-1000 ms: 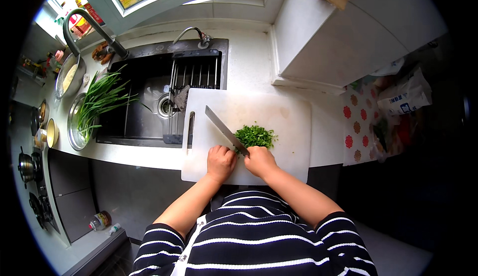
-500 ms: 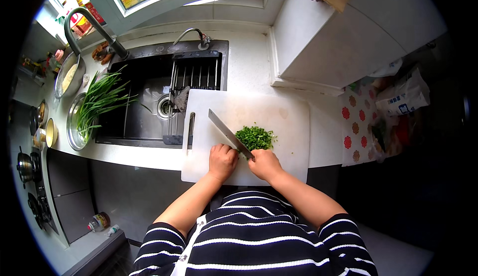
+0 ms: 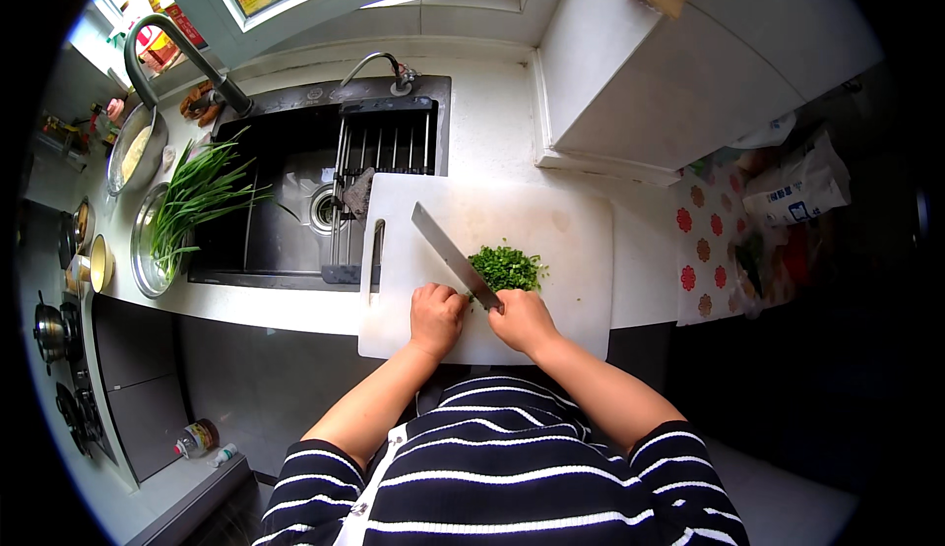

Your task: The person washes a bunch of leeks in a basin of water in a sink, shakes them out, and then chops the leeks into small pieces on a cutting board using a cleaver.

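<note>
My right hand [image 3: 523,321] is closed round the handle of a kitchen knife [image 3: 448,249], whose blade slants up and to the left over the white cutting board [image 3: 413,201]. Just left of the blade, my left hand [image 3: 437,318] rests on the board with its fingers curled in. A few bits of green show at its fingertips, but whatever lies under them is hidden. Against the right side of the blade sits a heap of finely chopped green chives [image 3: 507,267].
Left of the board is a dark sink [image 3: 281,221] with a rack [image 3: 389,142] across its right part. Long chives [image 3: 202,196] overhang a metal bowl [image 3: 148,251] beside it. A white cabinet [image 3: 630,93] rises behind the board, and a flowered cloth [image 3: 704,251] lies right.
The knife has shifted slightly and its blade has tilted, showing more of its flat side. My left hand has moved a touch to the left, fingers still curled.
</note>
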`<state>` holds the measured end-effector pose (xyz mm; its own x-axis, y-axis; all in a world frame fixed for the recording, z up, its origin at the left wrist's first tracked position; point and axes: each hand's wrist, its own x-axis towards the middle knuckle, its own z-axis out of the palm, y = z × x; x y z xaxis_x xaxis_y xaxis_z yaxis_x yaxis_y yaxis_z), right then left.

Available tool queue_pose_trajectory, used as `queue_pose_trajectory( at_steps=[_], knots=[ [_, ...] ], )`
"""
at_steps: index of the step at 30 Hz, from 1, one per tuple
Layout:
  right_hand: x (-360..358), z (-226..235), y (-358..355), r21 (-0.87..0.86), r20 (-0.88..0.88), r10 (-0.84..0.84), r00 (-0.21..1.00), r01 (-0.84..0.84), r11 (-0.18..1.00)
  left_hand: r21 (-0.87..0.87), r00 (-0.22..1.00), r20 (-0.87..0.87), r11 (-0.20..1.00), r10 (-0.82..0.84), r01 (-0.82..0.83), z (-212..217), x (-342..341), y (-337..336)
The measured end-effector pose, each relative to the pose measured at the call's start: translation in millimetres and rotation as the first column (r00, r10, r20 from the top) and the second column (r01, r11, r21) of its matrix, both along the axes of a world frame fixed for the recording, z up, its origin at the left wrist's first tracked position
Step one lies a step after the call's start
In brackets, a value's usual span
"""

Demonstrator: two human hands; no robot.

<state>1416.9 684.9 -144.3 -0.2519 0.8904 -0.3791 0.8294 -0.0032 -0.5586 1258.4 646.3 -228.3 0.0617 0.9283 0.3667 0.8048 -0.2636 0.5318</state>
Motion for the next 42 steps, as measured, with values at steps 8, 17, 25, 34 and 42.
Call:
queue_pose_trajectory(
  at_steps=[8, 17, 25, 34, 42],
  knots=[
    [-8, -5, -4, -0.004, 0.107, 0.041, 0.993, -0.041, 0.999, -0.041, 1.000, 0.002, 0.999, 0.008, -0.007, 1, -1, 1],
    [-13, -10, 4, 0.013, 0.049, 0.018, 0.999, -0.019, 1.000, -0.042, 1.000, 0.013, 0.999, 0.021, -0.020, 9, -7, -7],
    [-10, 12, -6, -0.111, 0.058, 0.072, 0.996, -0.065, 0.992, -0.030, 0.999, -0.004, 0.999, 0.044, -0.044, 7, -4, -8],
    [-17, -13, 7, 0.044, 0.014, 0.017, 1.000, -0.018, 0.999, 0.021, 1.000, -0.005, 1.000, 0.012, -0.012, 3, -4, -5],
    [-1, 16, 4, -0.077, 0.057, 0.001, 0.998, 0.004, 0.997, 0.026, 1.000, -0.015, 1.000, 0.002, -0.001, 0, 6, 6]
  ],
)
